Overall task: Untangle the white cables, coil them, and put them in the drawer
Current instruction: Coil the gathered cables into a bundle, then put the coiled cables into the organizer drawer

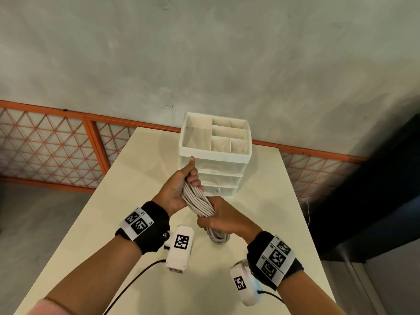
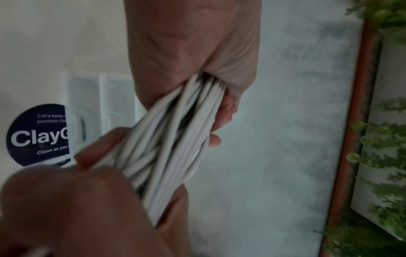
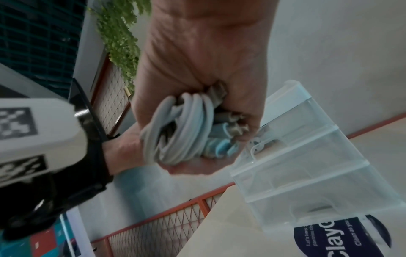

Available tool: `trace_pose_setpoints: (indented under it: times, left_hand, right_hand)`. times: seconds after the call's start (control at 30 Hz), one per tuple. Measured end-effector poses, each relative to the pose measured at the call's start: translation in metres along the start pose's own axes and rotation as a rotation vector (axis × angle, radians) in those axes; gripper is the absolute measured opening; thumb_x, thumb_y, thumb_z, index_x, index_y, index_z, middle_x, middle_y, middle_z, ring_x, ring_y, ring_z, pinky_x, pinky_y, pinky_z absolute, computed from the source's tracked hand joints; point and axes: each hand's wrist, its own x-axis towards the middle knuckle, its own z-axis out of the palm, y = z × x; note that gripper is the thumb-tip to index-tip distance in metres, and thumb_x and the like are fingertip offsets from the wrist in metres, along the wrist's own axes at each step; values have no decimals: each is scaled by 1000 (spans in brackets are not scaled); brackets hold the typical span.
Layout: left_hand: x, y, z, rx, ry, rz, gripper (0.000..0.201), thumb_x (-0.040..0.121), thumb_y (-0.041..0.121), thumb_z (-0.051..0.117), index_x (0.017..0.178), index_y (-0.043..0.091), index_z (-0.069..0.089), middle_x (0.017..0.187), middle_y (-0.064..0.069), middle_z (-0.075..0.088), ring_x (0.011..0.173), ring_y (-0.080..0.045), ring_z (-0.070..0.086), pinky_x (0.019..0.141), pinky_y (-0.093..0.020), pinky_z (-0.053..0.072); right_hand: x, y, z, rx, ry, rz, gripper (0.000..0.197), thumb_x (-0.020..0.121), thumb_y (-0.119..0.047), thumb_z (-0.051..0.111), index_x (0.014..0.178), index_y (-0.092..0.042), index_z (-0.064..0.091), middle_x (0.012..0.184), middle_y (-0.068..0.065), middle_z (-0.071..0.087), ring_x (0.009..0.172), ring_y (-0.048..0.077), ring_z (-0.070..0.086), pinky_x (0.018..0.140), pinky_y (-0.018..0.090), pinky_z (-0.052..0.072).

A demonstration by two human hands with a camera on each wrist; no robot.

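A bundle of white cables (image 1: 197, 201) is held up over the table between both hands. My left hand (image 1: 181, 185) grips its upper end with the thumb raised. My right hand (image 1: 218, 218) grips the lower end, and loops hang below the fist (image 1: 218, 236). In the left wrist view the twisted strands (image 2: 173, 139) run from my left palm into the other hand. The right wrist view shows the loops and several plugs (image 3: 186, 128) packed in my right fist. The small white drawer unit (image 1: 214, 169) stands just behind the hands, its drawers closed.
The drawer unit has an open divided tray on top (image 1: 216, 135). The cream table (image 1: 141, 178) ends at the right edge near a dark cabinet (image 1: 375, 189). An orange lattice railing (image 1: 56, 144) runs behind. A round dark sticker (image 3: 342, 236) lies on the table beside the unit.
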Motion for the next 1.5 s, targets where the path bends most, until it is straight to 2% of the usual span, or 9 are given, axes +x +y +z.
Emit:
trace_pose_setpoints:
  times: [0.13, 0.27, 0.53, 0.7, 0.87, 1.07, 1.23, 1.37, 1.5]
  left_hand:
    - [-1, -1, 4, -43, -9, -22, 61, 83, 61, 53, 44, 16, 39, 39, 4, 30, 35, -10, 35, 47, -22, 41]
    - [5, -2, 1, 62, -33, -3, 65, 91, 56, 42, 40, 17, 38, 36, 6, 27, 31, -7, 29, 39, -16, 38]
    - [10, -10, -7, 57, -10, 12, 64, 93, 52, 43, 40, 17, 39, 35, 7, 26, 29, -6, 25, 35, -15, 32]
    - [15, -15, -8, 54, -3, 11, 62, 94, 49, 44, 41, 17, 38, 34, 7, 26, 29, -6, 25, 33, -17, 31]
    - [23, -18, -9, -7, -108, 17, 60, 95, 47, 43, 42, 17, 39, 34, 7, 27, 30, -5, 29, 37, -18, 39]
    - [39, -37, -8, -18, -69, -26, 48, 93, 43, 48, 56, 14, 46, 41, 3, 41, 42, -10, 49, 55, -24, 53]
    - [70, -59, -30, 18, 69, -119, 55, 95, 54, 35, 97, 8, 64, 91, -12, 71, 88, -24, 67, 80, -39, 51]
    - [98, -73, -42, 39, 182, -103, 56, 99, 47, 29, 134, 5, 41, 118, -7, 57, 101, -18, 56, 91, -36, 43]
    - [117, -74, -35, -20, 203, -37, 51, 99, 37, 35, 140, 6, 32, 134, -6, 47, 126, -21, 44, 93, -31, 39]
  right_hand:
    - [-2, 1, -6, 94, -69, 22, 17, 72, -5, 67, 81, -18, 59, 79, 2, 63, 73, 18, 63, 70, 38, 53]
    - [-7, 1, 1, 255, -151, 25, 23, 78, 4, 62, 97, -8, 57, 82, 3, 65, 60, 19, 66, 56, 25, 54]
    - [-5, 8, 16, 13, 106, 0, 28, 76, -4, 64, 102, -12, 60, 66, -3, 56, 47, 9, 54, 47, 19, 46]
    - [-6, 12, 17, -37, 154, -44, 24, 75, -6, 65, 97, -14, 60, 62, -7, 52, 45, 7, 47, 49, 23, 42]
    - [-5, 16, 6, 140, 42, 5, 36, 70, -34, 80, 93, -15, 60, 63, -1, 58, 45, 9, 52, 51, 24, 46]
    - [-9, 36, -7, 279, 64, 33, 29, 86, -39, 65, 78, -12, 58, 56, 0, 54, 46, 8, 51, 52, 21, 46]
    - [-3, 65, -11, 334, 112, 189, 37, 83, -47, 64, 75, -11, 59, 57, 6, 56, 46, 14, 52, 51, 24, 48]
    - [0, 90, -24, 381, 136, 258, 39, 83, -49, 63, 76, -11, 59, 58, 6, 56, 47, 16, 51, 51, 25, 48]
    - [2, 106, -34, 388, 162, 298, 41, 81, -53, 64, 76, -12, 60, 58, 5, 58, 48, 17, 52, 52, 27, 48]
